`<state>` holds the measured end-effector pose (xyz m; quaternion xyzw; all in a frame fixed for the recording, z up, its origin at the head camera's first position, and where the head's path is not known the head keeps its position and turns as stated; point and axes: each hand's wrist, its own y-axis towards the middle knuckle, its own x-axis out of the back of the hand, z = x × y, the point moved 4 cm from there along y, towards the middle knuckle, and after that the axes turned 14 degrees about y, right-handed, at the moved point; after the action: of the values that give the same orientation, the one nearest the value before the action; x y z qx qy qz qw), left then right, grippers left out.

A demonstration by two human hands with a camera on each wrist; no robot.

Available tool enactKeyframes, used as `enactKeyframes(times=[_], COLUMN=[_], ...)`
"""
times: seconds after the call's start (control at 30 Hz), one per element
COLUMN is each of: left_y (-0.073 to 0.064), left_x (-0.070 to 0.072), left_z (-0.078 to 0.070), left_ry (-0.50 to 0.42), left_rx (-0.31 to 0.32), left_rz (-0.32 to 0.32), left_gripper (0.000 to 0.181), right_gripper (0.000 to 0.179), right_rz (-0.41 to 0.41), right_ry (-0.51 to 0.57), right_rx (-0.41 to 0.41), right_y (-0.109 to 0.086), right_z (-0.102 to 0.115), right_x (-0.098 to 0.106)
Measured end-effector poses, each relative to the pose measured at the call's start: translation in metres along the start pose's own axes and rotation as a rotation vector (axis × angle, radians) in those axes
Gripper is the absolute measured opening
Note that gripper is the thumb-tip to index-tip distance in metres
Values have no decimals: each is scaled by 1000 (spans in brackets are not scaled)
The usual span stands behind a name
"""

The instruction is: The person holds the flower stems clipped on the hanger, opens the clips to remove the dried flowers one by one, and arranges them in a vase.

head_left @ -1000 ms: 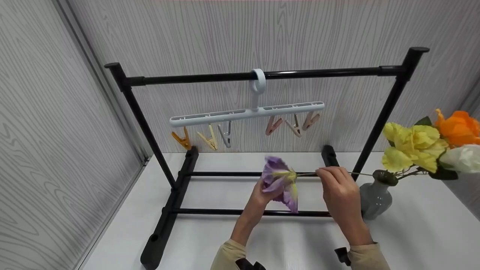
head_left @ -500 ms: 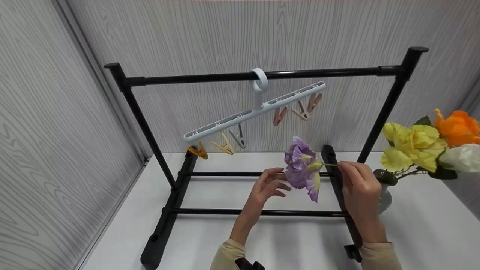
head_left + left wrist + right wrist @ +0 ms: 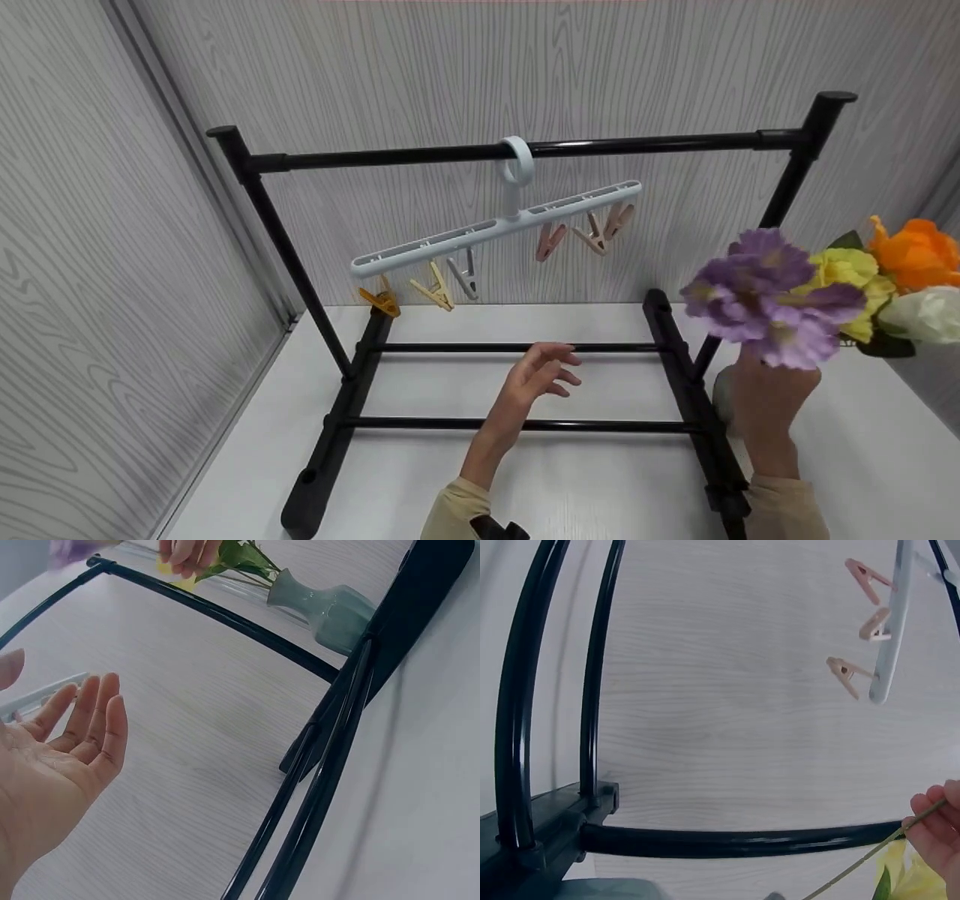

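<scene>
A purple artificial flower [image 3: 765, 296] is at the right of the head view, in front of the yellow flower [image 3: 851, 274]. My right hand [image 3: 769, 397] is under its bloom. In the right wrist view the fingertips pinch its thin green stem [image 3: 859, 862], which slants down to the left. The grey-green vase [image 3: 330, 611] lies just beyond, mostly hidden behind my right hand in the head view. My left hand [image 3: 532, 379] hovers over the rack's lower bars, fingers loosely bent and holding nothing.
A black rack [image 3: 405, 156] carries a pale blue hanger [image 3: 495, 229], tilted down to the left, with several clothespins such as the orange one [image 3: 381, 300]. An orange flower [image 3: 915, 255] and a white flower [image 3: 930, 315] lean out at the right edge.
The left hand has let go of the purple flower. My right hand has carried it rightwards to the other flowers, its bloom now facing up. The hanger has swung.
</scene>
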<state>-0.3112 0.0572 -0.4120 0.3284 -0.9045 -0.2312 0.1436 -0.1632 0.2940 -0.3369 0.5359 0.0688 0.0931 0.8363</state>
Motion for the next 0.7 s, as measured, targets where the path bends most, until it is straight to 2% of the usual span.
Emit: enactKeyframes(times=[0.07, 0.13, 0.33, 0.53, 0.6, 0.7], left_y=[0, -1, -2, -2, -2, -2], left_x=[0, 0, 1, 1, 1, 1], left_z=[0, 1, 2, 4, 4, 5], left_ry=[5, 10, 24, 18, 22, 26], left_rx=[1, 6, 6, 31, 35, 29], left_rz=[5, 12, 30, 25, 27, 33], left_gripper=[42, 42, 41, 41, 41, 42], right_gripper=[24, 23, 13, 8, 11, 13], right_rz=[-25, -91, -189, -322, -356, -394], right_ry=[18, 134, 261, 390, 465, 581], right_rx=[-106, -262, -399, -619, -645, -627], right_y=[6, 10, 19, 18, 17, 18], right_z=[-8, -15, -14, -33, -40, -43], right_x=[5, 11, 24, 37, 39, 40])
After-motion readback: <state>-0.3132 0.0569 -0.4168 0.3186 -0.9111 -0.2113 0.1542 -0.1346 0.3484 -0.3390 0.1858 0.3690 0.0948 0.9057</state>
